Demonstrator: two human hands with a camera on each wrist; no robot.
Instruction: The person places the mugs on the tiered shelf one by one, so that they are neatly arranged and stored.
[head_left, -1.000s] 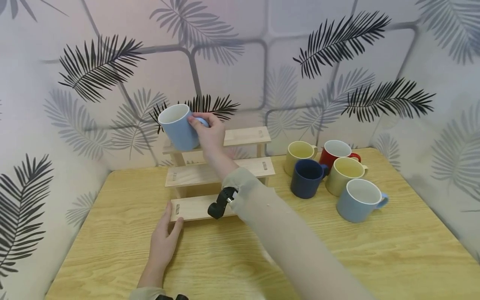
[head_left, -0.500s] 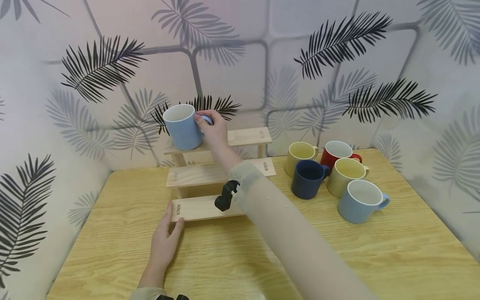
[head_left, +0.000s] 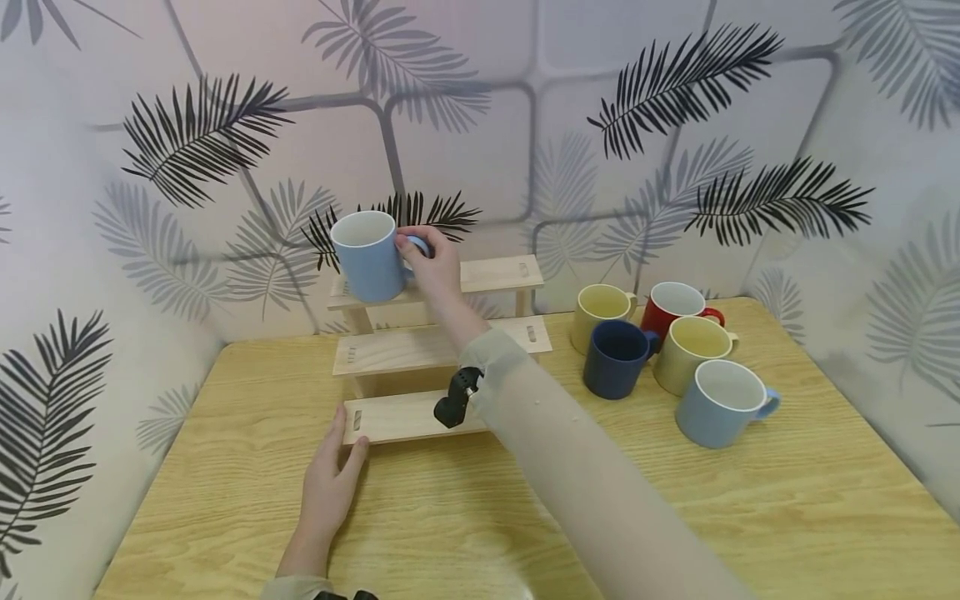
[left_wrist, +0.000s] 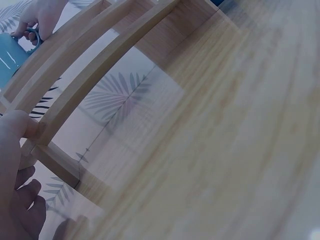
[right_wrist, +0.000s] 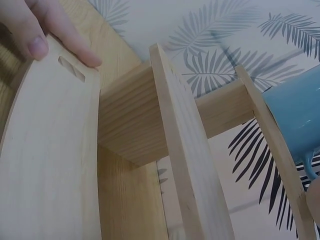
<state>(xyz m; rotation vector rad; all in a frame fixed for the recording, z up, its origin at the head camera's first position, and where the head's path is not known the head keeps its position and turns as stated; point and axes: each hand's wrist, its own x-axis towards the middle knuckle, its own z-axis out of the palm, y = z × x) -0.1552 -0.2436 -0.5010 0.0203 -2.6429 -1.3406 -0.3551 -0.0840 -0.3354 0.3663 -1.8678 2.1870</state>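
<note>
A three-tiered wooden display rack point(head_left: 408, 417) stands on the table against the wall. At the left end of its top tier sits a light blue mug point(head_left: 369, 265), upright, its base right at the board. My right hand point(head_left: 437, 268) pinches that mug's handle from the right, thumb near the rim. Down at the lowest tier, my left hand point(head_left: 330, 479) grips the left corner, thumb on the front edge and a finger along the end. The left wrist view shows the other fingers point(left_wrist: 32, 200) curled beneath the board. In the right wrist view the blue mug point(right_wrist: 297, 112) overlaps the top board.
Right of the rack stand more mugs: two yellow ones point(head_left: 598, 312) point(head_left: 686, 358), a navy one point(head_left: 611, 367), a red one point(head_left: 656, 317) and another light blue one point(head_left: 708, 408). Behind the wooden table point(head_left: 465, 517) is a leaf-patterned wall point(head_left: 480, 142).
My right hand has moved the light blue mug slightly right along the top tier, and the mug has gone from tilted to upright. My left hand keeps its hold on the rack.
</note>
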